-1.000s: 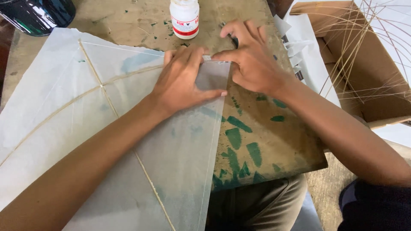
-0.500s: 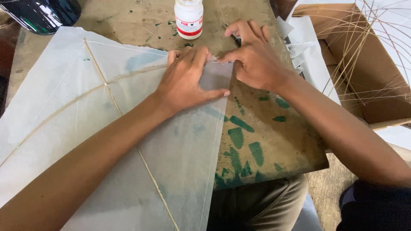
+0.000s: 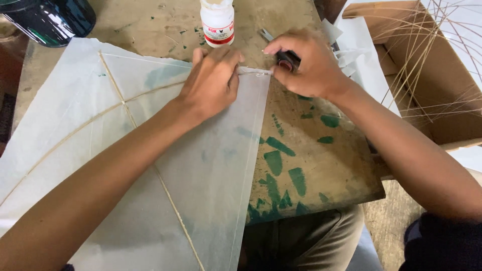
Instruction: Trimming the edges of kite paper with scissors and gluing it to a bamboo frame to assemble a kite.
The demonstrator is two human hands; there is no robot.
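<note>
white paper kite (image 3: 201,165) lies under left hand (image 3: 211,83), corner beside right hand (image 3: 306,62).

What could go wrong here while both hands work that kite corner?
The thin white paper kite could tear or crease under the pressing left hand. The right hand, holding a small dark tool, might nick the paper edge. The white glue bottle stands close and could tip.

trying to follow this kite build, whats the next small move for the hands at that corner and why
Probably press the fold flat along the edge. The left hand pins the kite paper at its corner, the right hand pinches the edge beside it while gripping a small dark tool, and the glue bottle stands close behind.
</note>
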